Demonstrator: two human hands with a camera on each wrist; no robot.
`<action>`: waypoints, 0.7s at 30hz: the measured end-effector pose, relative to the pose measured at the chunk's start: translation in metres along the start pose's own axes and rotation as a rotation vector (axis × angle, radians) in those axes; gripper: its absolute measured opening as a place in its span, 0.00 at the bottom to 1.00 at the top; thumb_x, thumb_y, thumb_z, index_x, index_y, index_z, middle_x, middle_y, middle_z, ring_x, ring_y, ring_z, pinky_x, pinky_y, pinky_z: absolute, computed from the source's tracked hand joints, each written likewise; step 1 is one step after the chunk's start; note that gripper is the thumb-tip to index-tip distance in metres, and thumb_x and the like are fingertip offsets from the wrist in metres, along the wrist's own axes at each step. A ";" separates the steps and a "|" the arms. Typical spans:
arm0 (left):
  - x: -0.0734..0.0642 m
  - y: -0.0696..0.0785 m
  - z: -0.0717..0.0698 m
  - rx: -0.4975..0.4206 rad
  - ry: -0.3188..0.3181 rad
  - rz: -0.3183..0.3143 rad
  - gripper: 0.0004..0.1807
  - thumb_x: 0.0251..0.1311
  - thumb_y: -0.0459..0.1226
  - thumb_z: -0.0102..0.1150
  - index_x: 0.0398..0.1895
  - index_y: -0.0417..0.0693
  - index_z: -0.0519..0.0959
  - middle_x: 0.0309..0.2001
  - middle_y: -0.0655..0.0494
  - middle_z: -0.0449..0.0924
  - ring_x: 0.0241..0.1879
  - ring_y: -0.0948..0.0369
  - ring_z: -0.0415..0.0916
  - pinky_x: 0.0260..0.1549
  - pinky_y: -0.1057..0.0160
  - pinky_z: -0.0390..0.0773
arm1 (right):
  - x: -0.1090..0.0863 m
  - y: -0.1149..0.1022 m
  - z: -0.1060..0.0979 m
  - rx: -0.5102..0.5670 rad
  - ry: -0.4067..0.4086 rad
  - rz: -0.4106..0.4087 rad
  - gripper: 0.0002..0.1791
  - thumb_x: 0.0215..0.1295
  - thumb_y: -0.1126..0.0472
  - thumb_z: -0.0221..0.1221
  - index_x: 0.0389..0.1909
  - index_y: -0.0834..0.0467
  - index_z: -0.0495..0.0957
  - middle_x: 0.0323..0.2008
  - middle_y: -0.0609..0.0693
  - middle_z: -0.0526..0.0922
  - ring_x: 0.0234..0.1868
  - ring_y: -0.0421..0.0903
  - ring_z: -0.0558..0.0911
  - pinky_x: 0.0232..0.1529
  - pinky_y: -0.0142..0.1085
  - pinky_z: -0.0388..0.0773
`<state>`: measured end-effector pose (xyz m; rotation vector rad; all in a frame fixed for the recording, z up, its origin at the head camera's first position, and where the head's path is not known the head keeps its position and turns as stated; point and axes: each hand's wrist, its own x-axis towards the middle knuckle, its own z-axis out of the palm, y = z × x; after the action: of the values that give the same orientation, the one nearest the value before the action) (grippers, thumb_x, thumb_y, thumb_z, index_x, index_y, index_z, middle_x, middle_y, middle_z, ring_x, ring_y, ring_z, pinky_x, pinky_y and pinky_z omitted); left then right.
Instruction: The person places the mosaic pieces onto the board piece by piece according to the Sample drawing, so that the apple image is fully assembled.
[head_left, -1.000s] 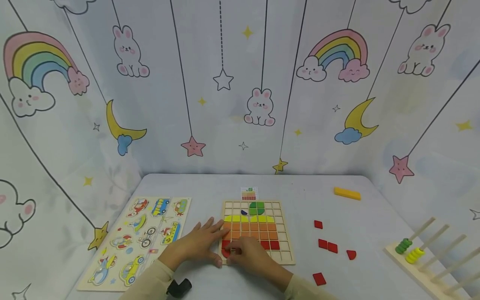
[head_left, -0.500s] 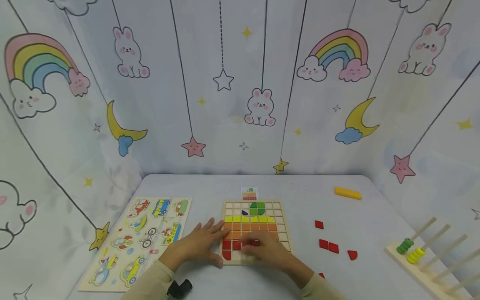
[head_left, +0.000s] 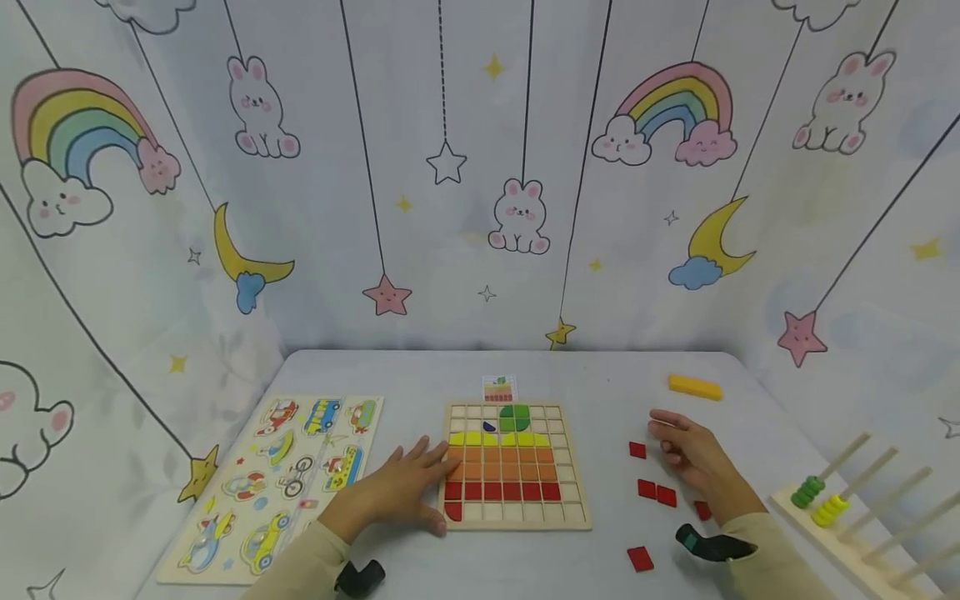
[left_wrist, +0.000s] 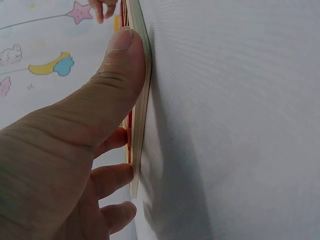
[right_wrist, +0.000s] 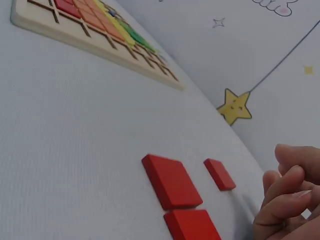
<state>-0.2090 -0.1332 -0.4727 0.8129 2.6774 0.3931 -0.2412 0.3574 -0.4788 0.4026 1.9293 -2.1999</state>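
Observation:
A wooden grid board (head_left: 577,510) lies mid-table in the head view, holding rows of yellow, orange and red pieces plus a green group. A red quarter-round piece (head_left: 453,511) sits in its bottom-left cell. My left hand (head_left: 401,486) rests against the board's left edge, fingers spread; in the left wrist view its thumb (left_wrist: 117,75) touches the rim. Over the table's right side hovers my right hand (head_left: 697,462), fingers loosely bent and holding nothing visible. Near it lie a red square (head_left: 637,450), a touching pair of red squares (head_left: 656,492) and a partly covered red piece (head_left: 702,510).
Another red square (head_left: 641,558) lies nearer the front. A picture card (head_left: 499,387) is behind the board. The vehicle puzzle (head_left: 300,446) lies left, a yellow bar (head_left: 694,387) at back right. A bead counter with pegs (head_left: 840,533) stands at the right edge.
My right hand has left the board's lower left and travelled right to the loose red pieces. The red quarter-round it was fingering stays in the corner cell. My left hand has stayed put.

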 end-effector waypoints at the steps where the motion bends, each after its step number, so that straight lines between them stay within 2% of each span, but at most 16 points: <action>1: 0.000 0.000 0.000 -0.001 -0.003 -0.001 0.57 0.46 0.68 0.70 0.79 0.60 0.62 0.81 0.52 0.52 0.81 0.42 0.42 0.74 0.31 0.47 | 0.000 0.002 -0.003 -0.047 0.008 0.016 0.22 0.73 0.55 0.63 0.65 0.51 0.76 0.34 0.40 0.78 0.32 0.37 0.72 0.28 0.26 0.68; 4: 0.000 -0.002 0.002 0.009 -0.005 -0.002 0.56 0.46 0.69 0.68 0.79 0.60 0.62 0.81 0.53 0.52 0.81 0.42 0.42 0.74 0.32 0.47 | 0.001 0.007 -0.004 -0.240 0.013 0.012 0.31 0.72 0.55 0.63 0.72 0.58 0.69 0.42 0.42 0.82 0.35 0.41 0.72 0.29 0.29 0.68; 9: 0.001 -0.005 0.003 0.018 0.003 0.002 0.56 0.47 0.69 0.68 0.79 0.61 0.62 0.81 0.54 0.52 0.81 0.43 0.42 0.74 0.32 0.47 | 0.000 0.011 0.006 -0.556 0.019 -0.067 0.31 0.69 0.58 0.65 0.70 0.62 0.70 0.56 0.56 0.81 0.42 0.48 0.74 0.31 0.33 0.70; 13: 0.002 -0.005 0.003 0.001 -0.005 -0.004 0.56 0.47 0.69 0.68 0.80 0.62 0.61 0.82 0.54 0.51 0.81 0.42 0.42 0.74 0.32 0.46 | 0.000 0.011 0.012 -0.664 0.009 -0.095 0.29 0.66 0.62 0.65 0.67 0.63 0.72 0.56 0.61 0.79 0.49 0.52 0.75 0.39 0.35 0.76; 16: 0.002 -0.005 0.004 -0.002 -0.009 -0.010 0.57 0.46 0.69 0.68 0.80 0.62 0.61 0.82 0.54 0.51 0.81 0.43 0.41 0.74 0.32 0.46 | 0.000 0.012 0.014 -0.715 0.002 -0.106 0.28 0.65 0.65 0.66 0.66 0.63 0.73 0.53 0.60 0.78 0.51 0.54 0.75 0.43 0.36 0.78; 18: 0.002 -0.004 0.004 0.003 -0.008 -0.013 0.57 0.46 0.69 0.68 0.80 0.62 0.61 0.82 0.54 0.51 0.81 0.43 0.41 0.74 0.32 0.47 | 0.000 0.012 0.015 -0.753 0.007 -0.117 0.26 0.65 0.65 0.66 0.63 0.63 0.75 0.50 0.59 0.77 0.50 0.54 0.74 0.43 0.36 0.77; 21: 0.001 -0.004 0.004 0.009 -0.003 -0.009 0.56 0.46 0.69 0.68 0.79 0.62 0.62 0.82 0.55 0.51 0.81 0.43 0.42 0.74 0.32 0.47 | 0.001 0.012 0.015 -0.748 0.032 -0.117 0.20 0.68 0.62 0.64 0.58 0.63 0.77 0.45 0.57 0.77 0.46 0.52 0.74 0.39 0.36 0.75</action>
<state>-0.2104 -0.1347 -0.4780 0.8029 2.6808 0.3779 -0.2392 0.3414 -0.4886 0.1972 2.6378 -1.3561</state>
